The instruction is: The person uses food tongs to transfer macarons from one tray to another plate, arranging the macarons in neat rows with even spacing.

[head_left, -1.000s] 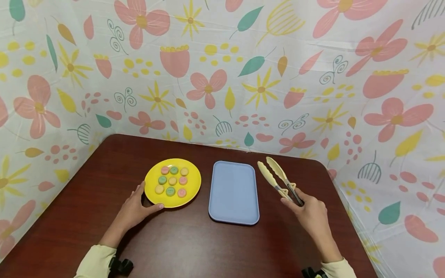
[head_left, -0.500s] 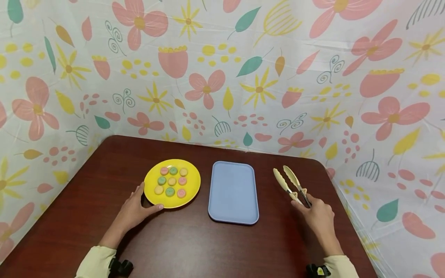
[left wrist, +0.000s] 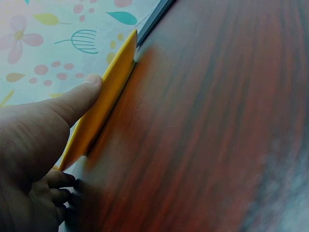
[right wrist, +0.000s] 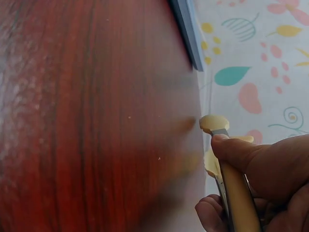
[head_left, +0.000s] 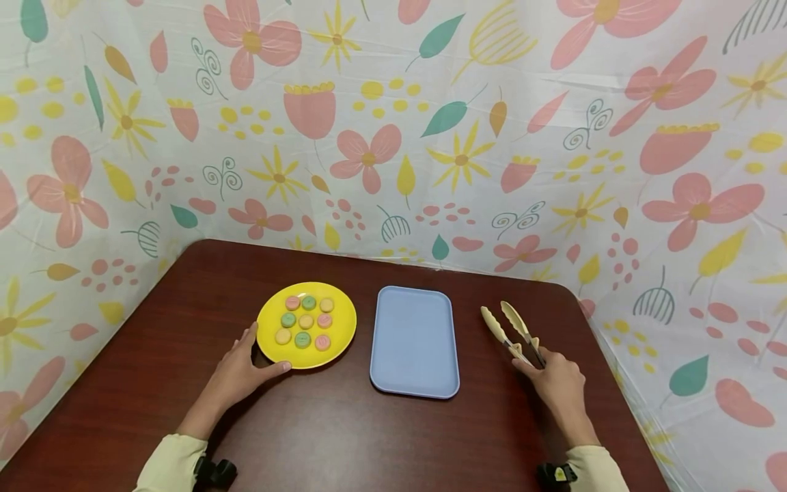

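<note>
My left hand (head_left: 236, 372) holds the near left rim of a yellow plate (head_left: 341, 322). In the left wrist view the thumb lies along the rim and the other fingers curl below it. Small round pink, green and cream sweets (head_left: 305, 321), like little macarons, sit in rows on the plate. At the right, my right hand (head_left: 559, 386) grips metal tongs (head_left: 494, 324) with cream-coloured scalloped tips. The tips stand apart with nothing between them and point away from me. In the right wrist view the thumb presses along one arm of the tongs (right wrist: 236, 193).
A blue rectangular tray (head_left: 415, 342) lies between the plate and the tongs, with nothing on it. All of it stands on a dark reddish-brown table (head_left: 344, 437). A floral cloth (head_left: 369, 205) hangs right behind the table's back and side edges.
My right hand has moved the tongs to the right, away from the tray, and then slightly back toward me. The left hand, plate and tray have kept their places.
</note>
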{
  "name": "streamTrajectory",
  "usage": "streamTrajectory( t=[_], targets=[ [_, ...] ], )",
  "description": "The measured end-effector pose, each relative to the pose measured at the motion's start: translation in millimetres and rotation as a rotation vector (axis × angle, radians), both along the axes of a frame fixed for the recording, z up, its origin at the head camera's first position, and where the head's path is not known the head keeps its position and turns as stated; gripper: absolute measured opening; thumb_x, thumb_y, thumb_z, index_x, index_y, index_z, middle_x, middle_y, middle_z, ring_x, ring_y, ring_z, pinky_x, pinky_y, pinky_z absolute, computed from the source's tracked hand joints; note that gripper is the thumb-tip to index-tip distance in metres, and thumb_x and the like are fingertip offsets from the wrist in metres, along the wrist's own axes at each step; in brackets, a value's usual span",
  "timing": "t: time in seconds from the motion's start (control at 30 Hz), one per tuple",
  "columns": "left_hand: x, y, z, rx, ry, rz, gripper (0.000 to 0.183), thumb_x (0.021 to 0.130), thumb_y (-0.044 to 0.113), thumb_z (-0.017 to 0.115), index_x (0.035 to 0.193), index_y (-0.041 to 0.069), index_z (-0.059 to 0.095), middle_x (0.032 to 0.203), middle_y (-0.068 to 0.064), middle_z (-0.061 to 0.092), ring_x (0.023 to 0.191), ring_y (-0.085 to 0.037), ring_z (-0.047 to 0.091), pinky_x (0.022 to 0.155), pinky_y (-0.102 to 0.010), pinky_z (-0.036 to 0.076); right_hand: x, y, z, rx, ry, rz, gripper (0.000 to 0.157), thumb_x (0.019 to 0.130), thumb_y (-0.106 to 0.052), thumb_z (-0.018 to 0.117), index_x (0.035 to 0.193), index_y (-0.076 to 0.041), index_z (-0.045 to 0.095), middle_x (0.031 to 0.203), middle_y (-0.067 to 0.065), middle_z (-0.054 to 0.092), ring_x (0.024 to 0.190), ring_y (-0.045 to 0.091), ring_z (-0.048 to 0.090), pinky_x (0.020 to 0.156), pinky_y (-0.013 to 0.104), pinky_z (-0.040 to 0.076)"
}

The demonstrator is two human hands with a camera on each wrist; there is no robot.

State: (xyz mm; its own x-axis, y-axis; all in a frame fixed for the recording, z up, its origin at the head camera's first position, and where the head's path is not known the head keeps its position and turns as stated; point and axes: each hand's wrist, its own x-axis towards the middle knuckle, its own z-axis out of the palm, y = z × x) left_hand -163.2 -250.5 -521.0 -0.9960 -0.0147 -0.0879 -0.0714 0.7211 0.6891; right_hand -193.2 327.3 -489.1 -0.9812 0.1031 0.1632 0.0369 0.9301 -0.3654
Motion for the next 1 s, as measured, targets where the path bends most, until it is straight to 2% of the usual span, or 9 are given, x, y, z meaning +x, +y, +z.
streamTrajectory(
  t=[0.1,0.27,0.43,0.53,0.67,0.77,1.0],
  targets=[
    [-0.6,-0.3,-0.2,0.003,0.000,-0.005,0.132,0.079,0.068,0.077,0.162,-0.004,0.004,0.164,-0.035,0.012,0.147,-0.062,0.011,0.114,-0.075,0.018,-1.1,-0.6,-0.5,0.008,-0.001,0.003,0.050,0.089,-0.043,0.079,0.107,0.002,0.068,0.093,0.034,0.067,0.080,0.057,0.062,0.067,0.066,0.046],
    [-1.9,-0.9,-1.2,0.002,0.000,-0.008,0.131,0.080,0.067,0.077,0.162,-0.003,0.004,0.164,-0.036,0.011,0.147,-0.063,0.011,0.113,-0.076,0.017,-1.2,-1.9,-0.2,0.003,-0.012,-0.008,0.044,0.088,-0.043,0.079,0.092,-0.002,0.065,0.073,0.020,0.062,0.068,0.046,0.061,0.062,0.060,0.046],
    [-1.3,-0.9,-0.5,0.002,0.002,-0.007,0.131,0.080,0.067,0.077,0.162,-0.004,0.004,0.164,-0.035,0.012,0.147,-0.063,0.011,0.114,-0.076,0.017,-1.8,-3.4,2.6,0.002,-0.022,-0.014,0.045,0.087,-0.046,0.080,0.086,-0.004,0.063,0.064,0.011,0.056,0.061,0.036,0.058,0.059,0.056,0.045],
    [-0.4,-0.8,0.4,0.003,0.005,-0.008,0.131,0.079,0.067,0.077,0.162,-0.005,0.005,0.164,-0.036,0.012,0.146,-0.063,0.011,0.113,-0.076,0.018,-2.6,-3.9,3.7,0.015,-0.047,-0.029,0.052,0.085,-0.051,0.080,0.089,-0.002,0.065,0.066,0.014,0.059,0.060,0.035,0.059,0.056,0.054,0.046],
    [0.2,-0.6,0.8,0.004,0.004,-0.009,0.132,0.079,0.068,0.077,0.162,-0.005,0.005,0.164,-0.036,0.012,0.146,-0.063,0.012,0.113,-0.076,0.018,-3.9,-4.5,4.1,0.049,-0.115,-0.082,0.071,0.080,-0.064,0.078,0.096,0.004,0.067,0.076,0.026,0.064,0.063,0.042,0.062,0.053,0.054,0.048],
    [0.1,-0.3,1.0,0.004,0.008,-0.009,0.132,0.078,0.068,0.078,0.162,-0.005,0.005,0.164,-0.036,0.013,0.147,-0.063,0.012,0.114,-0.075,0.018,-4.6,-4.9,3.4,0.067,-0.149,-0.112,0.081,0.075,-0.072,0.077,0.097,0.005,0.067,0.079,0.030,0.064,0.066,0.045,0.062,0.054,0.056,0.049],
    [0.0,-0.1,1.3,0.001,0.012,-0.008,0.132,0.079,0.067,0.078,0.161,-0.006,0.006,0.164,-0.036,0.014,0.146,-0.063,0.013,0.114,-0.075,0.018,-4.8,-8.7,-0.7,0.085,-0.135,-0.131,0.077,0.074,-0.072,0.078,0.079,0.004,0.063,0.068,0.026,0.061,0.059,0.042,0.060,0.051,0.055,0.048]
  ],
)
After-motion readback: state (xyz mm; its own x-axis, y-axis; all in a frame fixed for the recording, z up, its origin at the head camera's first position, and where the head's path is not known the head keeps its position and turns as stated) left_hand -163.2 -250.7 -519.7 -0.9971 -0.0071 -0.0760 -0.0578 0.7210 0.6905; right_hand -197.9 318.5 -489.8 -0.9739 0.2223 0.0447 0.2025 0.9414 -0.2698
